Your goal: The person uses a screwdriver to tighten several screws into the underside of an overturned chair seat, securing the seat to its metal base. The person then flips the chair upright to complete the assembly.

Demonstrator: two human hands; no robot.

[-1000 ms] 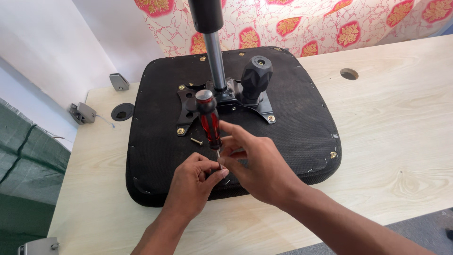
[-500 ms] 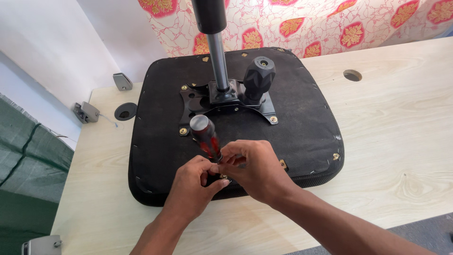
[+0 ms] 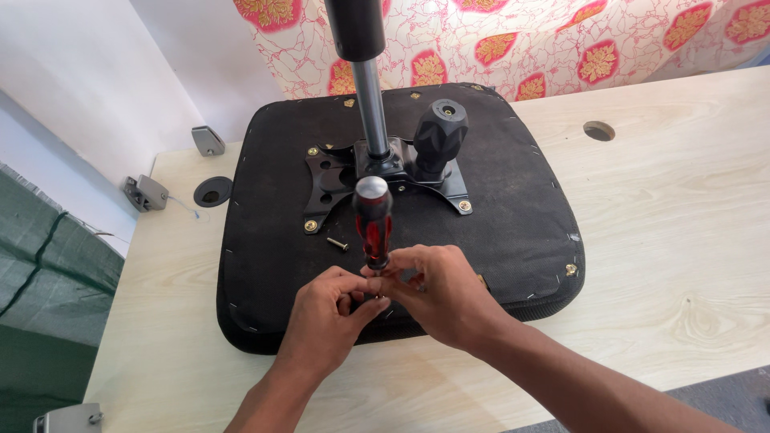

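Note:
An upturned black chair seat (image 3: 513, 208) lies on the light wooden table (image 3: 682, 240), with a black metal mounting plate (image 3: 329, 180), a gas-lift column (image 3: 367, 88) and a black knob (image 3: 439, 135) on its underside. A red-and-black screwdriver (image 3: 373, 223) stands nearly upright near the seat's front edge. My right hand (image 3: 437, 293) grips its lower handle. My left hand (image 3: 329, 317) pinches around the shaft at the tip, which the fingers hide. A loose screw (image 3: 338, 244) lies on the seat just left of the screwdriver.
Brass screws sit at the plate corners (image 3: 311, 227) and at the seat's edge (image 3: 570, 269). The table has a round hole (image 3: 599, 131) at the right and a cable grommet (image 3: 212, 192) at the left. A floral cloth (image 3: 561, 40) hangs behind.
The screwdriver has swung from a tilt to nearly upright and its handle sits a little further right. Both hands stay closed around its lower end.

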